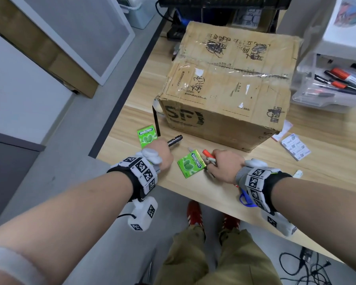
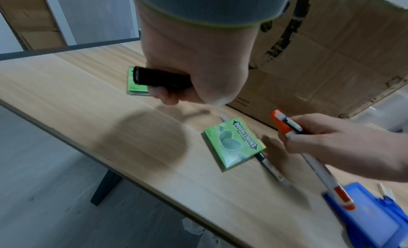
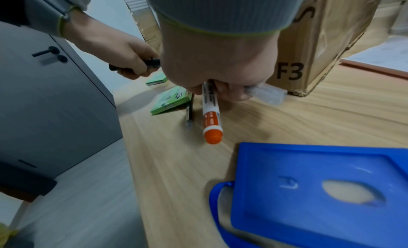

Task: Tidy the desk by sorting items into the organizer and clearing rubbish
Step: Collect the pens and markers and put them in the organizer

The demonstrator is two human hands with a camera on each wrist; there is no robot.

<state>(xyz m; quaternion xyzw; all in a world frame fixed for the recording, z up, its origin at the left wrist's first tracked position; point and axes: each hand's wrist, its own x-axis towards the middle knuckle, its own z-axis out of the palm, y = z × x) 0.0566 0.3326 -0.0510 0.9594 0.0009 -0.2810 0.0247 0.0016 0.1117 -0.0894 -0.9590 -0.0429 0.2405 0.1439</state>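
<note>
My left hand (image 1: 164,150) grips a black pen (image 1: 175,140) just above the desk; its thick dark barrel (image 2: 161,78) sticks out of my fist. My right hand (image 1: 212,164) holds an orange-capped marker (image 1: 208,155), whose orange end (image 3: 212,137) points down towards me. A clear-capped thing (image 3: 268,94) also pokes out of that hand. One green Doublemint pack (image 1: 191,163) lies between my hands, a second pack (image 1: 146,136) by the left desk edge. A thin pen (image 2: 271,168) lies half under the nearer pack. The clear organizer (image 1: 308,93) stands at the far right.
A big taped cardboard box (image 1: 224,85) fills the desk's middle, right behind my hands. A blue badge holder (image 3: 320,190) lies under my right wrist near the front edge. Folded papers (image 1: 295,147) lie right of the box. The organizer's drawer holds several markers (image 1: 341,79).
</note>
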